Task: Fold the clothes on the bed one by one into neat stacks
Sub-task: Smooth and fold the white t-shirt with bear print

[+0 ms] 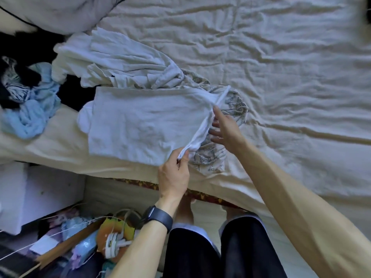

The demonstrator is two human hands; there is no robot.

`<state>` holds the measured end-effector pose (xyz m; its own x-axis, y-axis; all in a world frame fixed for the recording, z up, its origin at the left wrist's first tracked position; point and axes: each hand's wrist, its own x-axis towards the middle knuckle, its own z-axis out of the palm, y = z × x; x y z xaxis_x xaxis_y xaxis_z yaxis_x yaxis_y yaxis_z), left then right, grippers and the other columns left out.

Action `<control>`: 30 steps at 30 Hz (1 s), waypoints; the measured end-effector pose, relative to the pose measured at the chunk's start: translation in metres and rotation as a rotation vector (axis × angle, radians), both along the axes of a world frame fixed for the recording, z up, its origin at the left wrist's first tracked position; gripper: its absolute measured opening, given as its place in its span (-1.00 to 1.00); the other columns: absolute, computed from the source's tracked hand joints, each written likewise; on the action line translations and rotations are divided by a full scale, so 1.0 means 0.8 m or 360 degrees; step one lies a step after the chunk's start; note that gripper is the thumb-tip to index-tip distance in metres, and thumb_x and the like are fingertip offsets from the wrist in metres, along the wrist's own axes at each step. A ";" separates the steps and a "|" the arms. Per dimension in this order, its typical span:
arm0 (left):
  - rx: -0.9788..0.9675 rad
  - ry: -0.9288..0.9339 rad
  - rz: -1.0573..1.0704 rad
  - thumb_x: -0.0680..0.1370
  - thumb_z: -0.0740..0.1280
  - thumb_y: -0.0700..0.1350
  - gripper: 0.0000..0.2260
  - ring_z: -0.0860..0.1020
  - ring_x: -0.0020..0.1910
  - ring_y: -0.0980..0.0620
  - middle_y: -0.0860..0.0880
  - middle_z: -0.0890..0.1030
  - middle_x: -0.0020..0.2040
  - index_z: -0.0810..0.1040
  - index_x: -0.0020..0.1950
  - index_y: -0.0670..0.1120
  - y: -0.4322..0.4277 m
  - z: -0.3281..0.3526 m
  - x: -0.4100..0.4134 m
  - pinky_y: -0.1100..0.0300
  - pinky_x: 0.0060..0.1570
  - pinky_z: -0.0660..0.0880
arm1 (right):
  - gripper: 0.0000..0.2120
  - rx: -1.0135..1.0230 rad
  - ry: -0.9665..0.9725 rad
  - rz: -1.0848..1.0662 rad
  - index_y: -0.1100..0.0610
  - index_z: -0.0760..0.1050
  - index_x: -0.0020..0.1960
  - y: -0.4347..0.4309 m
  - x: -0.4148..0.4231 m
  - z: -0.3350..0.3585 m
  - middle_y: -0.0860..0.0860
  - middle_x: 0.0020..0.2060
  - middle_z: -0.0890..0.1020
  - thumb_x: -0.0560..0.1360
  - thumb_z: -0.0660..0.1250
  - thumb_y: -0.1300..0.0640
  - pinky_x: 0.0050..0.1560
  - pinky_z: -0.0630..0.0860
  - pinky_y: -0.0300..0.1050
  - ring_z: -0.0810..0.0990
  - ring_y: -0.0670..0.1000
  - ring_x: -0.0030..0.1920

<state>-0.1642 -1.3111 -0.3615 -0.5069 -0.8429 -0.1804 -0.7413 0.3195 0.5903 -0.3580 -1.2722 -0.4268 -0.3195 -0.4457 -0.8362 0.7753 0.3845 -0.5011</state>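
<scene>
Print on the patterned cloth (210, 160) shows as small grey motifs, too fine and blurred to read as letters, and the packets in the floor clutter (86, 247) at lower left are just as smeared. The white top (140, 121) lies flat by the near edge of the bed (291, 67), partly over the patterned cloth, so most of that cloth is hidden and only its rim shows at the top's right side. A thin strap (203, 125) runs from the top's far right corner down to the left grip (173, 177), which pinches the strap's near end between thumb and curled fingers, back of the hand to the camera, with a dark watch (158, 217) on the wrist. The right grip (226, 129) hovers just right of the strap, wide, fingers spread and holding nothing. Its index tip reaches the strap's far part, but whether it touches cannot be told. The right forearm is cut off at the lower right. Behind the top lies a crumpled white heap (120, 63); left of it are a blue cloth (34, 115) and a black cloth (30, 47), cut by the left edge. 2 bare feet (186, 211) stand at the bed's edge, half hidden by black trousers (200, 253). A white box (30, 193) stands on the floor beside the bed.
</scene>
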 end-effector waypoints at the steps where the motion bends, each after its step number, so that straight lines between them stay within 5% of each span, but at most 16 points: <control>1: 0.0033 0.0001 -0.0024 0.65 0.30 0.02 -0.80 0.52 -0.41 -0.02 0.05 0.61 -0.34 0.65 0.19 0.02 -0.002 0.002 0.000 0.12 -0.40 0.42 | -0.20 0.0004 0.0023 0.0037 0.30 0.46 0.29 -0.013 -0.007 0.002 0.35 0.06 0.57 0.43 0.40 -0.39 -0.20 0.63 0.12 0.65 0.36 -0.01; 4: -0.0043 -0.0024 -0.0220 0.62 0.34 0.02 -0.82 0.51 -0.42 -0.04 0.04 0.57 -0.40 0.66 0.16 0.05 -0.005 0.000 0.001 0.17 -0.45 0.34 | -0.51 0.0088 0.0114 0.0090 0.27 0.47 -0.05 -0.039 -0.026 -0.003 0.19 -0.30 0.53 0.49 0.47 -0.18 -0.32 0.56 0.02 0.58 0.17 -0.37; 7: -0.0208 -0.0099 -0.0521 0.60 0.35 0.04 -0.81 0.55 -0.36 -0.05 0.04 0.61 -0.33 0.67 0.16 0.05 -0.006 -0.007 0.001 0.22 -0.40 0.28 | -0.79 0.0352 0.0213 0.0160 0.27 0.49 -0.02 -0.048 -0.042 -0.016 0.22 -0.12 0.61 0.51 0.42 0.14 -0.14 0.69 0.10 0.66 0.15 -0.24; 11: -0.0238 -0.0104 -0.0658 0.58 0.42 -0.04 -0.82 0.58 -0.33 -0.03 0.04 0.67 -0.27 0.68 0.18 0.02 -0.010 -0.016 0.006 0.28 -0.37 0.24 | -0.93 0.0523 0.0288 0.0244 0.28 0.41 0.02 -0.046 -0.044 -0.016 0.19 -0.18 0.53 0.56 0.25 0.29 -0.26 0.63 0.06 0.58 0.14 -0.26; 16: 0.0022 -0.0038 -0.0465 0.63 0.34 0.03 -0.81 0.57 -0.33 -0.01 0.05 0.64 -0.30 0.66 0.19 0.05 -0.022 -0.010 0.021 0.21 -0.42 0.30 | -0.86 0.0501 0.0297 0.0167 0.22 0.44 -0.14 -0.044 -0.038 -0.020 0.17 -0.19 0.57 0.52 0.40 0.28 -0.43 0.60 -0.12 0.62 0.09 -0.29; 19: 0.0114 0.0020 -0.0275 0.63 0.33 0.05 -0.83 0.51 -0.41 0.10 0.08 0.57 -0.39 0.66 0.14 0.05 -0.038 -0.006 0.036 0.18 -0.45 0.37 | -0.89 0.0403 0.0386 0.0050 0.19 0.46 -0.07 -0.053 -0.028 -0.011 0.15 -0.20 0.59 0.50 0.38 0.32 -0.47 0.57 -0.18 0.64 0.07 -0.27; 23: 0.0266 0.0245 0.0239 0.64 0.32 -0.04 -0.91 0.49 -0.40 0.21 0.14 0.52 -0.40 0.61 0.01 0.02 -0.072 0.000 0.065 0.39 -0.43 0.33 | -0.72 0.0326 0.0669 -0.0050 0.09 0.48 0.06 -0.094 0.003 0.009 0.13 -0.06 0.64 0.40 0.39 0.29 -0.32 0.67 -0.01 0.71 0.16 -0.13; 30: 0.0307 0.0310 0.0846 0.65 0.30 -0.01 -0.94 0.53 -0.29 0.27 0.14 0.59 -0.23 0.51 0.01 0.04 -0.202 -0.021 0.158 0.32 -0.33 0.41 | -0.47 0.0361 0.1303 0.0523 0.04 0.34 0.36 -0.274 0.109 0.056 -0.03 -0.22 0.52 0.40 0.27 0.23 -0.30 0.67 0.11 0.65 0.13 -0.26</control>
